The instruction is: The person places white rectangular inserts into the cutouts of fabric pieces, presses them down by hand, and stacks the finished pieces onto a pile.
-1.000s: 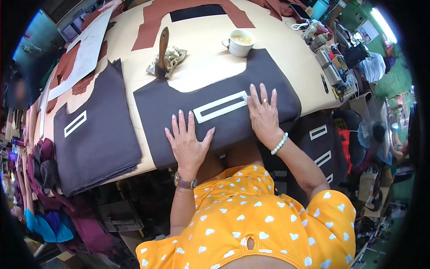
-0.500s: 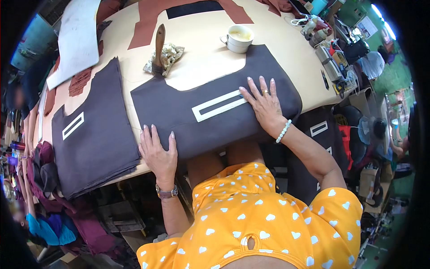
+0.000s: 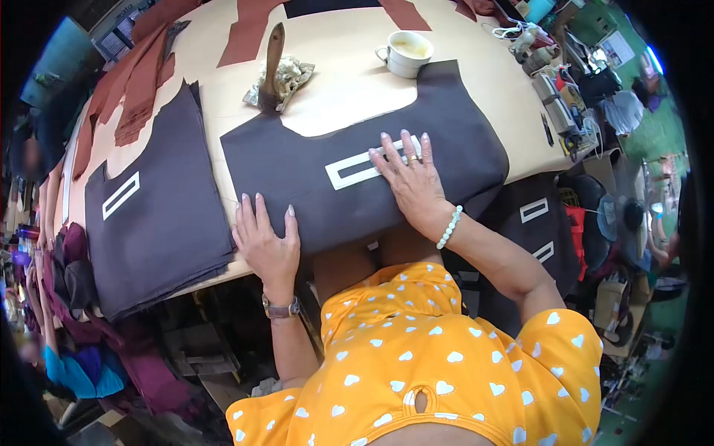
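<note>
"Where's the cloth?"
"One dark cloth (image 3: 297, 167) lies on the table (image 3: 335, 37) before the person, its near side bending over the edge. One white frame (image 3: 355, 181) sits on it."
"And the two hands?"
"Both are open, palm down, gripping nothing. The left hand (image 3: 268, 245) rests at the cloth's near left corner, thumb spread; the right hand (image 3: 415, 186) covers the frame's right part, fingers slightly apart."
"What else?"
"One brush (image 3: 273, 59) against one crumpled wrapper (image 3: 299, 74), and one cup (image 3: 410, 56) beside the cloth's far edge. Leftward, one pile of dark cloths (image 3: 160, 223) bears one small frame (image 3: 124, 201)."
"How many sheets?"
"Several, perhaps; the edges blur together. Rightward, below the table edge, two more frames (image 3: 534, 204) show on dark fabric (image 3: 559, 230)."
</note>
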The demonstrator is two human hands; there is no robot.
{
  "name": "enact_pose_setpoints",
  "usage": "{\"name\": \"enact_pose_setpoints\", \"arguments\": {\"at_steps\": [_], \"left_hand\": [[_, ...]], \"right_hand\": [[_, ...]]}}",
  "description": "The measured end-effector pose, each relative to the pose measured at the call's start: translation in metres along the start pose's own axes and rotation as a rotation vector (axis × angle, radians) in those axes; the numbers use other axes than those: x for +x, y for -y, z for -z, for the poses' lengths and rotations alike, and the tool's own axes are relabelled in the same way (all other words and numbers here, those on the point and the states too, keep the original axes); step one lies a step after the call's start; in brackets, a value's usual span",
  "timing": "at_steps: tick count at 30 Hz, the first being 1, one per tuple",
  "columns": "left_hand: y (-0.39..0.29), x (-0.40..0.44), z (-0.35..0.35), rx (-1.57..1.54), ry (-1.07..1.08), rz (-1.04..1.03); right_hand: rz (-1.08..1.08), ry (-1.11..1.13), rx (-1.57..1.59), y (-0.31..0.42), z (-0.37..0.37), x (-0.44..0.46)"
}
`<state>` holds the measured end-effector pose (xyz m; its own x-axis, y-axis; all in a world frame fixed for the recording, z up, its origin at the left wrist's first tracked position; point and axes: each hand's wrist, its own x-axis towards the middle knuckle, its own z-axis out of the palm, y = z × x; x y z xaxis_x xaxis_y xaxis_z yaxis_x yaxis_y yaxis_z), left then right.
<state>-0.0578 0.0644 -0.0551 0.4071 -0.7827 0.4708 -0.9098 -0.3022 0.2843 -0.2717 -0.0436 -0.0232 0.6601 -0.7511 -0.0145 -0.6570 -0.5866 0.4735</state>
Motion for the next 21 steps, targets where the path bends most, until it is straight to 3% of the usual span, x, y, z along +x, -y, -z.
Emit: {"name": "enact_pose_setpoints", "arguments": {"at_steps": [11, 15, 21], "left_hand": [[0.003, -0.001, -0.004, -0.007, 0.016, 0.018], [0.001, -0.001, -0.002, 0.005, 0.013, 0.021], [0.003, 0.0, -0.003, 0.006, 0.022, 0.008]], "right_hand": [[0.128, -0.065, 0.054, 0.046, 0.022, 0.02], [0.134, -0.107, 0.265, 0.046, 0.02, 0.02], [0.348, -0.16, 0.904, -0.009, 0.003, 0.022]]}}
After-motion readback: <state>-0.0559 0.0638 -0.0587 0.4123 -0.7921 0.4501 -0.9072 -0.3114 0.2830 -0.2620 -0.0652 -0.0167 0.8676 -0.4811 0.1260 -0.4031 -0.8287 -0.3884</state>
